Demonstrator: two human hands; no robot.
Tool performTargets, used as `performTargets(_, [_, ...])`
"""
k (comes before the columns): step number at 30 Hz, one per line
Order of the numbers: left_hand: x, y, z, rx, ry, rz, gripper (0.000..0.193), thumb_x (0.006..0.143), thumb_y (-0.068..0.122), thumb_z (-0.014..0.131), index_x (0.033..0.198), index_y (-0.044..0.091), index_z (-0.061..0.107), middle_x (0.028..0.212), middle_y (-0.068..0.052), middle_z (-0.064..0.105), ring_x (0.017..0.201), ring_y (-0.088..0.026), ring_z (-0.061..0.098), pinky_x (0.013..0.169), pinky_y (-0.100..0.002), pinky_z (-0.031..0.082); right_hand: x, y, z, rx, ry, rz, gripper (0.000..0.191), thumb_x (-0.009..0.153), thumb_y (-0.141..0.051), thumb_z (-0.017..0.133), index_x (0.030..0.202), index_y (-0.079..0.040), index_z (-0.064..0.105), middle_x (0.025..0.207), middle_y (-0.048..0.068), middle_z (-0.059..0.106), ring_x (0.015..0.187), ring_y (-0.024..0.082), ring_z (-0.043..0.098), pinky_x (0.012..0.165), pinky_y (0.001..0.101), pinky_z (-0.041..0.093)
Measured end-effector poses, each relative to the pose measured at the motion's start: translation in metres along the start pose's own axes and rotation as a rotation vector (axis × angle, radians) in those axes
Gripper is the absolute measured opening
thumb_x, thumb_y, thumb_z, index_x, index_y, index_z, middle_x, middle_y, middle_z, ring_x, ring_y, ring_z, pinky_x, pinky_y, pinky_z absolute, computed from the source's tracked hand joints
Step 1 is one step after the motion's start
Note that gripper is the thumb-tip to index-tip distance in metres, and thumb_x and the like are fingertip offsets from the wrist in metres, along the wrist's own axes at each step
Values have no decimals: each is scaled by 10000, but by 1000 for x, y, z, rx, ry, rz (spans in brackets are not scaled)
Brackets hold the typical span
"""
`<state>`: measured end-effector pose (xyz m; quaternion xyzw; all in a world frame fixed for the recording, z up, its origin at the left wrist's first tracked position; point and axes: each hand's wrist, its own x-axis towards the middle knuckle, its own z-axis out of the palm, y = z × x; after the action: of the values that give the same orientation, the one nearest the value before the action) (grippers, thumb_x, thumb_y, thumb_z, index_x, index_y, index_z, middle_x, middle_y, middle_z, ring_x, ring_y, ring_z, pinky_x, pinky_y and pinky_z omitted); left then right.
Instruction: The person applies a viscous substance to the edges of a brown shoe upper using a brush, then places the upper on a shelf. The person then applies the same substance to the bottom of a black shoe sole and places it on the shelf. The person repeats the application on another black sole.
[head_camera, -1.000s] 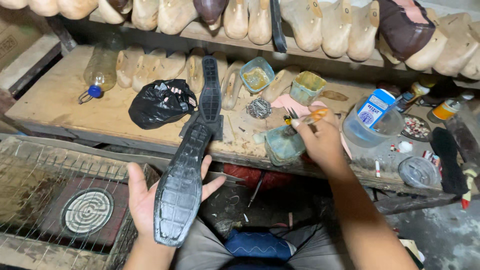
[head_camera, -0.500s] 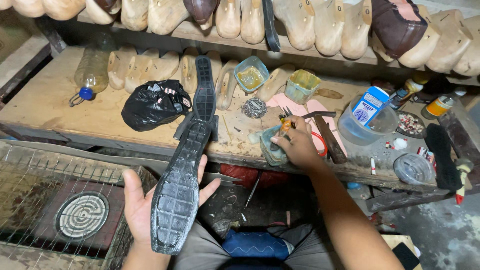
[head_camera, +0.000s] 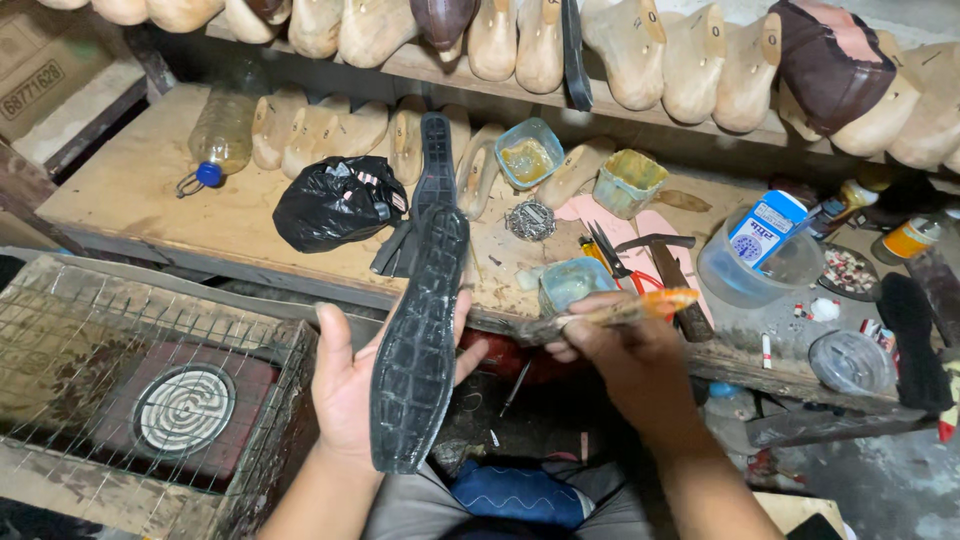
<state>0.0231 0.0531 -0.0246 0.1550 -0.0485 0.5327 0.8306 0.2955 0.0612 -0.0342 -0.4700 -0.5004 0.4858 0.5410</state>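
Observation:
My left hand (head_camera: 345, 385) holds a black textured shoe sole (head_camera: 420, 335) from below, its tread side up and its toe pointing away from me. My right hand (head_camera: 625, 355) grips a glue-stained brush (head_camera: 610, 315) by its orange handle, the bristle end pointing left toward the sole's edge. The brush sits just right of the sole, not touching it. A small glue tub (head_camera: 572, 280) stands on the bench directly behind the brush.
The wooden bench (head_camera: 180, 200) carries a black plastic bag (head_camera: 335, 205), a plastic bottle (head_camera: 222, 130), another sole (head_camera: 436, 160), two glue tubs (head_camera: 527, 155), scissors (head_camera: 615, 262), a hammer (head_camera: 675, 275) and a clear bowl (head_camera: 745, 265). Wooden shoe lasts (head_camera: 690, 60) line the shelf above. A wire-caged heater (head_camera: 185, 405) stands at left.
My right hand has pulled back from the glue tub on the bench toward me, bringing the brush beside the sole. The left hand kept holding the sole, lifted slightly closer.

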Motion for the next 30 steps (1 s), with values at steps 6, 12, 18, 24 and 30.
performTargets(6, [4,-8,13,89,-8,-16,1003,969,755,362,1652,30,240,1636,-200,397,1505,-275,391,1177,-489,326,-25,-16,47,-223,-153,-481,204,941,-35,708,1136,-9,655,1079,126,734,1009,184,692,880,309,574])
performTargets(12, [3,-4,17,154,36,6,1012,997,755,355,1669,5,247,1605,-177,426,1425,-263,432,1187,-452,363,-30,-39,53,-331,-179,-655,201,948,-40,706,1135,-42,632,1111,124,704,1035,227,701,902,341,577])
performTargets(18, [10,-4,18,150,47,32,1052,940,789,333,1646,13,257,1619,-149,425,1462,-251,417,1219,-512,248,-25,-58,57,-420,-334,-654,200,925,-34,715,1111,-41,641,1108,141,703,1023,269,720,896,348,582])
performTargets(24, [16,3,18,42,21,89,1077,930,813,345,1642,9,263,1642,-122,370,1524,-252,335,1286,-606,159,-52,-42,64,-243,-448,-364,217,869,-24,744,1075,-26,676,1098,130,710,975,255,738,839,348,601])
performTargets(30, [18,5,14,72,63,90,1092,904,806,376,1623,-9,269,1624,-99,410,1546,-250,338,1282,-606,177,-57,-44,63,-381,-547,-587,201,863,-45,799,1028,-57,685,1060,73,722,979,227,741,841,313,598])
